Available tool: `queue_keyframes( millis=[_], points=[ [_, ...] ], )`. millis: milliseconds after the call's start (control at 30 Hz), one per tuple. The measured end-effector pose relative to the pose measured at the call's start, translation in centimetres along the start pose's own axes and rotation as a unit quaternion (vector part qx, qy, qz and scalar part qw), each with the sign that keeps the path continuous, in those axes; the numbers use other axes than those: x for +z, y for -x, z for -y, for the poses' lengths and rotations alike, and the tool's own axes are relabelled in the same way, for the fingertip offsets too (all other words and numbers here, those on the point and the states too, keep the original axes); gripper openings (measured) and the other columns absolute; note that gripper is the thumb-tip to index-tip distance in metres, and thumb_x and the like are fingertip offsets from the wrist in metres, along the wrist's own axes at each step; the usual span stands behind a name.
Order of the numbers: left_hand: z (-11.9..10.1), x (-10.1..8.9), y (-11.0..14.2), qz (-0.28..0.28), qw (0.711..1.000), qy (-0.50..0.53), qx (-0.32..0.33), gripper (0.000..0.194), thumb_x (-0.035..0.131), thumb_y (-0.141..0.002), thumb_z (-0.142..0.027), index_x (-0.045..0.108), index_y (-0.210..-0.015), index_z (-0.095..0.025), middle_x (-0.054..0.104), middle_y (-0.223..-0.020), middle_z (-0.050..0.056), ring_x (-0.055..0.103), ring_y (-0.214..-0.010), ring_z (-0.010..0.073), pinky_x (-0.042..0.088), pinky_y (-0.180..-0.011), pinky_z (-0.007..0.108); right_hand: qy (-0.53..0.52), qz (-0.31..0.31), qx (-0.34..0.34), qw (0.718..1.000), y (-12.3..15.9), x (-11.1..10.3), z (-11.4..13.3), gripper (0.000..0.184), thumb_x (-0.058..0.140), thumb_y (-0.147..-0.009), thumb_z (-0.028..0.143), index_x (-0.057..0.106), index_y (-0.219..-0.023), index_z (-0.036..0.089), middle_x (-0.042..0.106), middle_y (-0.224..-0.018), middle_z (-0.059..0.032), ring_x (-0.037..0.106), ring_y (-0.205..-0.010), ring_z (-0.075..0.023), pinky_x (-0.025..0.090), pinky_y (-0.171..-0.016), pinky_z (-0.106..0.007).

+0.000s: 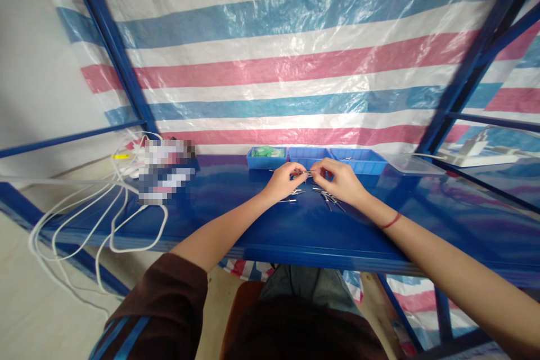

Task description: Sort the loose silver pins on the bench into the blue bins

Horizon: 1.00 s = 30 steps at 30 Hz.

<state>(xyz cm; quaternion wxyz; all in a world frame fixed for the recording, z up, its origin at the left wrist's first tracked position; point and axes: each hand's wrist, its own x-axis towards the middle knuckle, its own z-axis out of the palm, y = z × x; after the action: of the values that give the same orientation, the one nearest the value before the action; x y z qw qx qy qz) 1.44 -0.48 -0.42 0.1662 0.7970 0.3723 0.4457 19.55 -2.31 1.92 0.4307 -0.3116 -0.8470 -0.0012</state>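
Observation:
My left hand [286, 181] and my right hand [336, 180] meet fingertip to fingertip just above the blue table. Both are closed in a pinch on a thin metal rod [306, 172] that spans the small gap between them. Its exact kind is too small to make out. Beneath my right hand lies a loose pile of slim metal rods [329, 199], some silvery and some darker. A few more rods [291, 200] are scattered under my left hand. The fingers partly hide some of these pieces.
Behind my hands stand three blue bins: one with green packets [268, 152], a middle bin [310, 154], and a right bin [358, 161] holding a small piece. A clear lid [413, 164] lies to the right. White cables [120, 219] hang off the table's left end.

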Motion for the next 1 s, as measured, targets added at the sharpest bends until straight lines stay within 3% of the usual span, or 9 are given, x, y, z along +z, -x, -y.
queue_keyframes(
  millis=[200,300,400,467,567,633,733,867,1000],
  points=[
    [0.2,0.1,-0.1,-0.008,1.000,-0.014,0.006,0.019,0.054,-0.081,-0.034,0.060,-0.084,-0.016,0.063,-0.085,0.003,0.060,-0.080,0.0138,0.047,-0.078,0.027,0.036,0.050,0.053,0.997,0.2,0.5,-1.3,0.022,0.045,-0.083,0.030,0.062,-0.080,0.017,0.065,-0.075,-0.0056,0.056,-0.063,-0.0158,0.042,-0.061,-0.028],
    [0.4,0.3,0.1,0.015,1.000,-0.025,0.005,0.027,0.055,-0.081,-0.034,0.058,-0.099,-0.015,0.063,-0.093,0.006,0.060,-0.085,0.0151,0.047,-0.081,0.029,0.021,0.073,0.125,0.989,0.1,0.9,-2.4,0.026,0.044,-0.083,0.035,0.063,-0.078,0.017,0.066,-0.072,-0.0050,0.057,-0.062,-0.0170,0.042,-0.061,-0.030],
    [0.4,0.3,0.3,0.050,0.996,-0.072,0.010,0.039,0.054,-0.081,-0.037,0.052,-0.114,-0.017,0.062,-0.101,0.008,0.058,-0.093,0.0177,0.044,-0.086,0.033,0.004,0.006,0.251,0.968,0.0,0.5,-4.5,0.027,0.046,-0.080,0.040,0.061,-0.075,0.018,0.065,-0.068,-0.0058,0.059,-0.059,-0.0189,0.043,-0.059,-0.032],
    [0.2,0.0,0.5,0.086,0.989,-0.123,0.020,0.037,0.051,-0.083,-0.040,0.054,-0.113,-0.019,0.061,-0.104,0.007,0.055,-0.100,0.0199,0.041,-0.092,0.036,0.015,-0.063,0.336,0.940,0.0,-0.5,-6.3,0.025,0.046,-0.079,0.040,0.060,-0.073,0.020,0.065,-0.067,-0.0072,0.060,-0.060,-0.0214,0.043,-0.058,-0.034],
    [-0.2,-0.3,0.7,0.129,0.974,-0.186,0.012,0.034,0.047,-0.083,-0.046,0.060,-0.106,-0.024,0.058,-0.109,0.006,0.049,-0.107,0.0239,0.038,-0.093,0.042,0.079,-0.109,0.391,0.910,0.4,-2.2,-8.9,0.025,0.047,-0.079,0.040,0.057,-0.065,0.022,0.063,-0.064,-0.0079,0.061,-0.067,-0.0258,0.041,-0.060,-0.036],
    [-0.4,-0.3,0.8,0.147,0.968,-0.205,-0.004,0.036,0.047,-0.082,-0.049,0.060,-0.106,-0.026,0.057,-0.113,0.006,0.046,-0.110,0.0262,0.036,-0.094,0.046,0.131,-0.109,0.389,0.906,0.7,-3.0,-9.7,0.030,0.047,-0.080,0.043,0.055,-0.059,0.023,0.060,-0.059,-0.0077,0.060,-0.065,-0.0262,0.039,-0.058,-0.036],
    [-0.3,-0.3,0.9,0.137,0.967,-0.212,-0.022,0.036,0.047,-0.081,-0.050,0.060,-0.106,-0.027,0.054,-0.116,0.006,0.042,-0.114,0.0278,0.034,-0.095,0.049,0.161,-0.080,0.325,0.929,0.8,-3.1,-9.5,0.038,0.042,-0.083,0.045,0.057,-0.059,0.021,0.058,-0.057,-0.0080,0.057,-0.059,-0.0226,0.035,-0.054,-0.034],
    [0.4,-0.1,1.0,0.109,0.970,-0.208,-0.067,0.043,0.047,-0.078,-0.056,0.059,-0.109,-0.028,0.046,-0.128,0.008,0.035,-0.122,0.0309,0.028,-0.098,0.053,0.124,0.055,0.208,0.969,0.8,-1.4,-8.1,0.033,0.049,-0.081,0.045,0.066,-0.070,0.019,0.064,-0.063,-0.0057,0.057,-0.057,-0.0180,0.036,-0.054,-0.030],
    [1.1,0.3,1.0,0.107,0.967,-0.196,-0.120,0.054,0.040,-0.080,-0.062,0.052,-0.119,-0.027,0.040,-0.136,0.012,0.032,-0.126,0.0334,0.023,-0.099,0.057,0.130,0.154,0.126,0.971,1.0,0.6,-7.6,0.030,0.054,-0.077,0.044,0.070,-0.076,0.019,0.067,-0.066,-0.0055,0.057,-0.059,-0.0171,0.039,-0.054,-0.028]
  ],
)
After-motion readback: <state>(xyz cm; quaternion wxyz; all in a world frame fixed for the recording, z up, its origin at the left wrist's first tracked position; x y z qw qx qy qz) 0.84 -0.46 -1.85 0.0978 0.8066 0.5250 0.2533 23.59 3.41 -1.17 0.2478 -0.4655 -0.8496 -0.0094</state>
